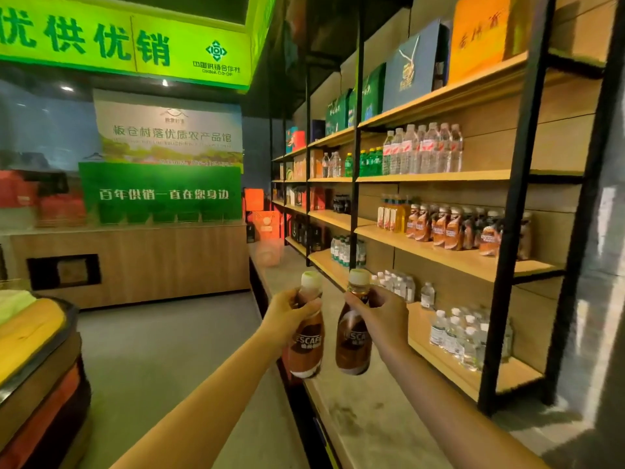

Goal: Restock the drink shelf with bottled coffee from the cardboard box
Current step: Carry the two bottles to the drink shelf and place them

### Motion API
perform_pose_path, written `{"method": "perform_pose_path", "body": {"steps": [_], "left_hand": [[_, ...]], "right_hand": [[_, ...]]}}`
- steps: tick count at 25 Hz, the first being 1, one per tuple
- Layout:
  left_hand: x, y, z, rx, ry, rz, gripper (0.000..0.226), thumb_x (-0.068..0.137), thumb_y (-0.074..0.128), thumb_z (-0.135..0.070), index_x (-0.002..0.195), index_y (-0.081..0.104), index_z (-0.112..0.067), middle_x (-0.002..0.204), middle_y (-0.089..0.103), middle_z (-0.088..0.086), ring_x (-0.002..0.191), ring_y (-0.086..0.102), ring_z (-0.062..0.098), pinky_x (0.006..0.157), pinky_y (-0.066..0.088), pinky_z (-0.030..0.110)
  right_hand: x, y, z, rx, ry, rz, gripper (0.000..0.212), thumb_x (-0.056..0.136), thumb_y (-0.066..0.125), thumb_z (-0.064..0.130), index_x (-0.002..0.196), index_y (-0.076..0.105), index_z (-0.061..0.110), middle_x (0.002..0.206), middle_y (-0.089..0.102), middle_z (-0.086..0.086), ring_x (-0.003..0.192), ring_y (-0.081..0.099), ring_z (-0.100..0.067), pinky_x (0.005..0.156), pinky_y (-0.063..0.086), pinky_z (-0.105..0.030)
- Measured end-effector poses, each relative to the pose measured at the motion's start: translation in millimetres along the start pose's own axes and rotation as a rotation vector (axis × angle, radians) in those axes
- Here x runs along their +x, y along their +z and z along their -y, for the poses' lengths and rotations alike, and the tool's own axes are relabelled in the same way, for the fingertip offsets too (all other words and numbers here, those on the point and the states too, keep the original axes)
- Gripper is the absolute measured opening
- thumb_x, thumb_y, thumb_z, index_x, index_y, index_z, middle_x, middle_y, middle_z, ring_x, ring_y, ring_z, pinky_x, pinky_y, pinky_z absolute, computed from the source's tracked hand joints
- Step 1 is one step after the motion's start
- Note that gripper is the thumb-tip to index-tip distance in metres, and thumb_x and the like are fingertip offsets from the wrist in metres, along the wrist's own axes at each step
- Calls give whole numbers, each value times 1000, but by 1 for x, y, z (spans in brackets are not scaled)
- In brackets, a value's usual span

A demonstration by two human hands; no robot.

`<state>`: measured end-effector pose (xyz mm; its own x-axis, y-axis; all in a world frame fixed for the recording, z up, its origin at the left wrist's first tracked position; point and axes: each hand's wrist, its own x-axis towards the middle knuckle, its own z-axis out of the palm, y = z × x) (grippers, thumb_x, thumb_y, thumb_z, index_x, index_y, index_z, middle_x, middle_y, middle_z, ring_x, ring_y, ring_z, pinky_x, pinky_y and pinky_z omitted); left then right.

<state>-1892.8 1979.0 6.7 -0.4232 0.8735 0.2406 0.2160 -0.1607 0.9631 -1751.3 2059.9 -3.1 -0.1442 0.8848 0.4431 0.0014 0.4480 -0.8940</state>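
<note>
My left hand (287, 314) grips a brown bottled coffee with a pale cap (307, 346) around its neck. Beside it, my right hand (382, 311) holds a second coffee bottle with a tan cap (353, 343) the same way. Both bottles stand upright in the air, close together, over the grey ledge in front of the drink shelf (449, 257). On that wooden shelf, up and to the right, stands a row of matching coffee bottles (453, 230) next to yellow juice bottles (392, 214). The cardboard box is not in view.
Water bottles (426, 150) fill the shelf above, and small water bottles (466, 340) sit on the lower shelf. Black metal uprights (510, 211) frame the shelving. A grey ledge (368, 411) runs below. A wooden counter (135, 262) with green signs stands at the back left.
</note>
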Motion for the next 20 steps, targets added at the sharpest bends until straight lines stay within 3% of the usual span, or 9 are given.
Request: {"method": "perform_pose_path", "body": {"steps": [10,13,15,18,20], "left_hand": [[287,60,63,-57,74,261,17,89,58,-10,106,61,-9,96,68,6,88,64,16,67,47,20],[360,91,68,-74,69,328,12,89,59,-13,101,61,-14,101,67,9,94,64,21,70,46,23],[399,118,75,-89,75,401,14,89,59,-16,103,61,-13,101,68,7,96,63,20,70,45,24],[453,167,77,-134,112,522,18,89,59,-18,107,60,-16,100,66,-1,91,61,9,68,43,21],[491,205,75,-163,154,616,24,89,60,-20,112,60,-14,102,66,-2,90,60,6,67,42,20]], "right_hand": [[242,39,-130,-46,-23,-186,22,72,80,23,90,69,15,85,71,4,82,66,-7,70,50,-23],[301,32,-143,-73,27,-255,18,74,78,20,87,65,17,80,67,8,76,62,0,62,45,-15],[332,20,-155,-116,37,-303,18,74,78,21,87,67,18,82,70,5,77,65,-5,64,48,-19],[374,-7,-169,-179,26,-378,15,73,78,22,84,67,24,82,71,7,83,67,-11,71,53,-27],[401,-27,-175,-231,19,-472,21,74,78,22,92,67,21,87,67,8,86,64,-7,69,49,-20]]}}
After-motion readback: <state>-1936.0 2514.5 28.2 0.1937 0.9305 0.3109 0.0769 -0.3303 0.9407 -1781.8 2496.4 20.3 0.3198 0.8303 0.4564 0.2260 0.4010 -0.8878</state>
